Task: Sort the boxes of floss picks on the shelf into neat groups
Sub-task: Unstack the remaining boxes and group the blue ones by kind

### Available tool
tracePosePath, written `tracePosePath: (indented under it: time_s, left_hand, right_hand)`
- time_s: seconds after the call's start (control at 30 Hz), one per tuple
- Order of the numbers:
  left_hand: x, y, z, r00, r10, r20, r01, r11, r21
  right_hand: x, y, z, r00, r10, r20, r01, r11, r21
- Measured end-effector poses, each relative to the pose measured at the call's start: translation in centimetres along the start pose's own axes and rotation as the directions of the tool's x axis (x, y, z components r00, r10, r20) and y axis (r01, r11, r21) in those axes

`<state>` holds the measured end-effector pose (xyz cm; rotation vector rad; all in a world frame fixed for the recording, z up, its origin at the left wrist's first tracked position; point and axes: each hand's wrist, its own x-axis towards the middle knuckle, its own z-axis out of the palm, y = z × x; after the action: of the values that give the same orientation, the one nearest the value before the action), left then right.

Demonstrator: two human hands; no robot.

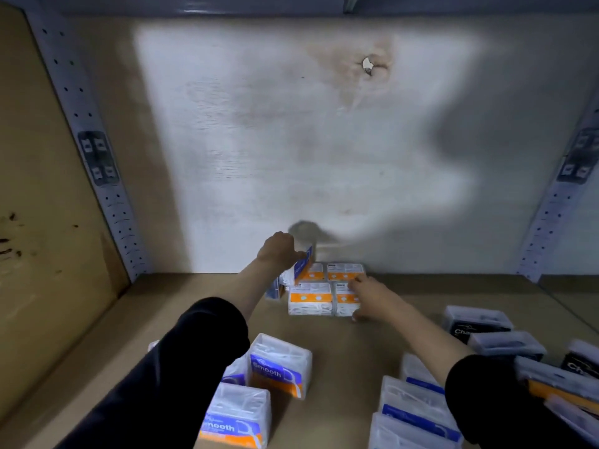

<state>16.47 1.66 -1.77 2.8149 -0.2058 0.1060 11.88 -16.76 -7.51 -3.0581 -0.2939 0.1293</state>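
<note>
Several floss pick boxes with orange bands (311, 298) lie flat in a tight block at the back of the brown shelf (181, 306), against the white back wall. My left hand (280, 249) grips a blue-labelled box (303, 264), tilted on edge at the block's back left corner. My right hand (369, 294) rests with fingers spread on the front right orange box (344, 299). Another blue box stands partly hidden under my left wrist.
Blue "Smooth" boxes (278, 366) stand near the front centre. Flat blue-striped boxes (418, 406) lie front right. Dark charcoal boxes (476, 322) sit at the right. Perforated metal uprights (97, 157) flank the shelf; a board closes the left side.
</note>
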Motion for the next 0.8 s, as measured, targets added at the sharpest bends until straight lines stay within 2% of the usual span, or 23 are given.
tracePosePath:
  time_s: [0.17,0.37,0.57,0.67,0.8]
  left_hand:
    - [1.0,-0.4,1.7,0.999,-0.036,0.004,0.036,0.999,-0.006]
    - [1.6,-0.6,1.8,0.999,-0.037,0.023,0.038,0.998,-0.049]
    - [2.1,-0.6,1.6,0.998,-0.023,0.057,0.026,0.998,-0.058]
    - [2.2,-0.7,1.4,0.997,-0.022,0.077,0.028,0.997,-0.075]
    - [2.3,-0.9,1.3,0.996,-0.016,0.092,0.024,0.996,-0.087]
  right_hand:
    - [0.8,1.1,0.3,0.999,-0.033,-0.003,0.033,0.999,0.018]
    - [2.0,3.1,-2.6,0.992,0.022,0.125,-0.053,0.965,0.258]
    - [2.6,3.9,-2.5,0.989,0.149,0.022,-0.144,0.895,0.422]
    - [2.5,4.1,-2.5,0.988,0.154,-0.005,-0.134,0.878,0.460]
    - [2.1,3.7,-2.7,0.992,0.097,0.084,-0.123,0.905,0.408]
